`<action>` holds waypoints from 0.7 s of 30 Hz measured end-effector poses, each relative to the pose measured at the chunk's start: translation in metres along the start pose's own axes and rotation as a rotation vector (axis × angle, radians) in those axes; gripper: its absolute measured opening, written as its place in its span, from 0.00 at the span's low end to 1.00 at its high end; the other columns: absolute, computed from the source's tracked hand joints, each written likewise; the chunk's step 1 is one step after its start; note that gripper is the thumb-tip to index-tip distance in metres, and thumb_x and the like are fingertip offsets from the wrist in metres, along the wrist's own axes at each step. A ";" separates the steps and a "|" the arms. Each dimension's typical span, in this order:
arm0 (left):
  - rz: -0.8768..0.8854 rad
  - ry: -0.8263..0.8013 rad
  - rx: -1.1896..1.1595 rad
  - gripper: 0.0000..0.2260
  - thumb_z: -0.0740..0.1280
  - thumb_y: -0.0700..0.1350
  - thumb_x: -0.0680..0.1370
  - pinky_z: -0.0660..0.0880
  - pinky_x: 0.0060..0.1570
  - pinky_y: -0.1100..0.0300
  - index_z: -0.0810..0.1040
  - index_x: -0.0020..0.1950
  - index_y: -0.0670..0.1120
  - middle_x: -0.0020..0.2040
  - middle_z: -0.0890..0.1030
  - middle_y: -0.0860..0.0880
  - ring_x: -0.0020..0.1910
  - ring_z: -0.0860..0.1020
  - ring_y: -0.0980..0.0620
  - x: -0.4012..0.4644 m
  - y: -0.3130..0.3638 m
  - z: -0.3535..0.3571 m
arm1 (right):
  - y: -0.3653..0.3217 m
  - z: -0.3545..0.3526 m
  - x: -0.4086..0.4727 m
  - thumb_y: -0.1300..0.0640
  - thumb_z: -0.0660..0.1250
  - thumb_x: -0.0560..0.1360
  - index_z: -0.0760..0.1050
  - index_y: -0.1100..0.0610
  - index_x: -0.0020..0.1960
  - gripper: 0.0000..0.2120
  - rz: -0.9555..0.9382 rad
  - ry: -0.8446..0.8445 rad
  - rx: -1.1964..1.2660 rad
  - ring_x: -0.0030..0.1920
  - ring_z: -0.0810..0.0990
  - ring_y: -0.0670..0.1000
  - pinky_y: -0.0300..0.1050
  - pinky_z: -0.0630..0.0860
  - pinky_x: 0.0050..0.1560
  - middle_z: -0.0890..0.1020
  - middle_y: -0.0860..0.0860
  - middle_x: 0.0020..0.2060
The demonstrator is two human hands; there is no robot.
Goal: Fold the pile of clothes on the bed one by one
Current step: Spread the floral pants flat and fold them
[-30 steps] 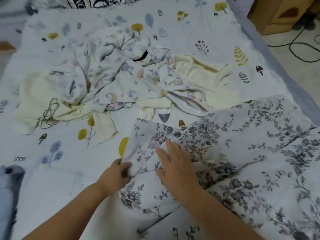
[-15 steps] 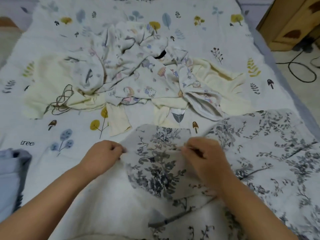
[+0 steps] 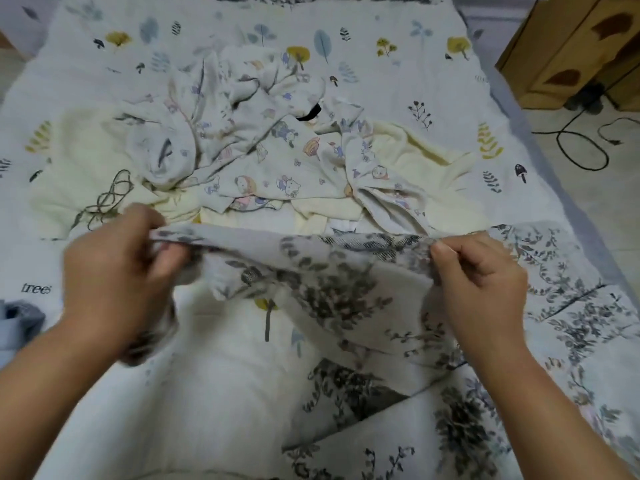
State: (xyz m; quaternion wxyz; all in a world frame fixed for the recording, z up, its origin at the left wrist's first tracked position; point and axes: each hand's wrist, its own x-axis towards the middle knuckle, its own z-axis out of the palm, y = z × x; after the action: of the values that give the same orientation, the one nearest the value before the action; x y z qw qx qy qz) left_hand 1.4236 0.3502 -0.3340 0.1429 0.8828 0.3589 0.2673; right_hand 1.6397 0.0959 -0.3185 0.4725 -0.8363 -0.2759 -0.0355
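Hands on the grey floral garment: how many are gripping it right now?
2. The left hand pinches the grey floral garment at its lifted edge's left end; the right hand pinches the right end.

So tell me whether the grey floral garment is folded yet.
Not folded: both hands, left hand and right hand, hold the grey floral garment stretched out.

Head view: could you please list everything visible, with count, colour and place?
floral cloth: one, grey-white, lifted at front between both hands
clothes pile: one, cream and cartoon-print, mid-bed
bedsheet: one, white with leaf print, underneath all
blue cloth: one, left edge
cabinet: one, wooden, upper right
cable: one, black, on floor at right
left hand: pinches cloth's top edge
right hand: pinches cloth's top edge
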 end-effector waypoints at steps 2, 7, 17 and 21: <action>0.028 -0.127 0.099 0.09 0.62 0.55 0.71 0.73 0.30 0.51 0.70 0.38 0.50 0.29 0.73 0.48 0.28 0.72 0.44 -0.011 -0.034 -0.010 | 0.003 0.013 -0.011 0.52 0.63 0.75 0.76 0.53 0.35 0.11 -0.093 -0.062 -0.129 0.37 0.71 0.51 0.47 0.66 0.47 0.74 0.47 0.31; 0.331 -0.462 0.199 0.06 0.61 0.52 0.70 0.67 0.31 0.54 0.67 0.42 0.51 0.34 0.72 0.47 0.31 0.73 0.43 -0.078 -0.079 -0.004 | 0.026 0.049 -0.053 0.54 0.62 0.78 0.80 0.55 0.50 0.09 -0.122 -0.605 -0.506 0.48 0.74 0.55 0.49 0.66 0.53 0.80 0.51 0.44; 0.026 -0.538 0.148 0.02 0.69 0.39 0.74 0.71 0.41 0.54 0.81 0.44 0.41 0.42 0.80 0.44 0.42 0.78 0.40 -0.084 -0.082 0.038 | 0.033 0.089 -0.066 0.63 0.70 0.71 0.78 0.59 0.46 0.04 -0.195 -0.691 -0.762 0.29 0.79 0.54 0.41 0.66 0.35 0.81 0.53 0.31; 0.029 -0.547 0.260 0.17 0.61 0.36 0.78 0.66 0.64 0.47 0.72 0.67 0.39 0.67 0.71 0.38 0.64 0.70 0.37 -0.048 -0.077 0.075 | 0.034 0.111 -0.054 0.64 0.58 0.76 0.64 0.57 0.65 0.18 -0.170 -0.750 -0.839 0.51 0.77 0.55 0.45 0.70 0.44 0.75 0.54 0.55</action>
State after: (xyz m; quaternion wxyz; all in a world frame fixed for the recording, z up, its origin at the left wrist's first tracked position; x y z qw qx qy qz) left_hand 1.3949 0.3654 -0.4475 0.1164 0.9379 0.3259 -0.0263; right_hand 1.5886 0.1494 -0.4232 -0.0348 -0.8825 -0.4535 0.1193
